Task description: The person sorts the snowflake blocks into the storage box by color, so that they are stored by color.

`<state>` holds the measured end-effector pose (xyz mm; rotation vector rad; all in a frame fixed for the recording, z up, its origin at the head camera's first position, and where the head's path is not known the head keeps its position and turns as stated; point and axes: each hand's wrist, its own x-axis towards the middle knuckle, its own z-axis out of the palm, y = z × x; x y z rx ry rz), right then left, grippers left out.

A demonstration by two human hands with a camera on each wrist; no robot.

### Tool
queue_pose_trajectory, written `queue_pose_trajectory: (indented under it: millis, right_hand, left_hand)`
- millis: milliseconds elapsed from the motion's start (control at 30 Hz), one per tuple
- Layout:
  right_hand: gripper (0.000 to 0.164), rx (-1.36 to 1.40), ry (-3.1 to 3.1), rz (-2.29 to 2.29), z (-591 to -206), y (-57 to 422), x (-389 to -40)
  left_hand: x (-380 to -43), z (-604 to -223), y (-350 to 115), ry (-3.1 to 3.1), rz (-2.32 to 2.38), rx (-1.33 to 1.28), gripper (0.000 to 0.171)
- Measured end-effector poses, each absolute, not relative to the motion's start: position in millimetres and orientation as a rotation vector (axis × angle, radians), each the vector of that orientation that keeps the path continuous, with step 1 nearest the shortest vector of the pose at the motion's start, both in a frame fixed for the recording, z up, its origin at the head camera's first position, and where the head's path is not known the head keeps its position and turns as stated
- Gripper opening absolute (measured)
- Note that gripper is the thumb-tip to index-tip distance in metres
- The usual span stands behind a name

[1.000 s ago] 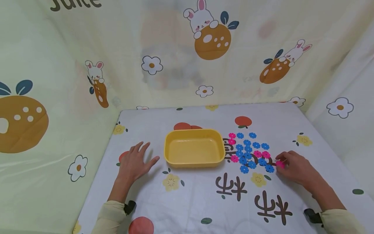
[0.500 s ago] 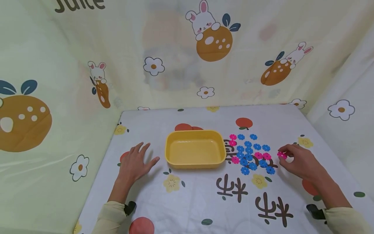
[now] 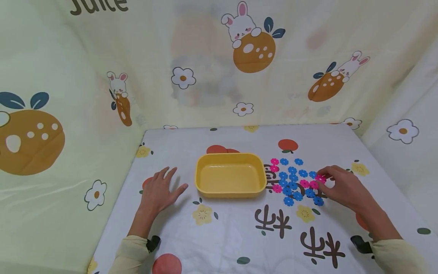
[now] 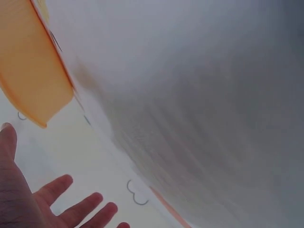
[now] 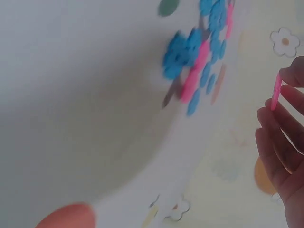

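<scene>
Curtain, far left: "Juice", dark letters, tops cut off
Tablecloth, near right: two pairs of brown characters, reading uncertain
Farther marks: partly under flower pieces, unreadable

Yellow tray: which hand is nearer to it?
Left. The left hand is left of the tray; the right hand is farther, at the right edge of the flowers, a pink flower in its grip.

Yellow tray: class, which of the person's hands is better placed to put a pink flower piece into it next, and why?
Probably the right hand: it pinches a pink flower piece beside the blue flower pieces. The left hand is nearer the yellow tray but holds nothing.
</scene>
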<state>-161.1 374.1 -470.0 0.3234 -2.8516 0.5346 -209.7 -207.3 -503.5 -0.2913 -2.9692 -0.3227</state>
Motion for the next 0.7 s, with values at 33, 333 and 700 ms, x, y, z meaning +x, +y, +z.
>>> queue_pose_trajectory:
  millis: [33, 333, 700]
  right_hand:
    - [0.042, 0.319, -2.860, 0.536, -468.9, 369.4, -162.3]
    - [0.042, 0.364, -2.848, 0.542, -458.4, 325.8, -177.6]
    - [0.040, 0.474, -2.894, 0.603, -450.8, 276.4, -201.2]
  left_hand:
    - [-209.6, -503.4, -207.5, -2.971, -0.324, -0.290, 0.090]
    - [-211.4, -503.2, -207.9, -2.956, -0.304, -0.305, 0.089]
    - [-210.8, -502.1, -209.9, -2.973, -0.298, -0.295, 0.089]
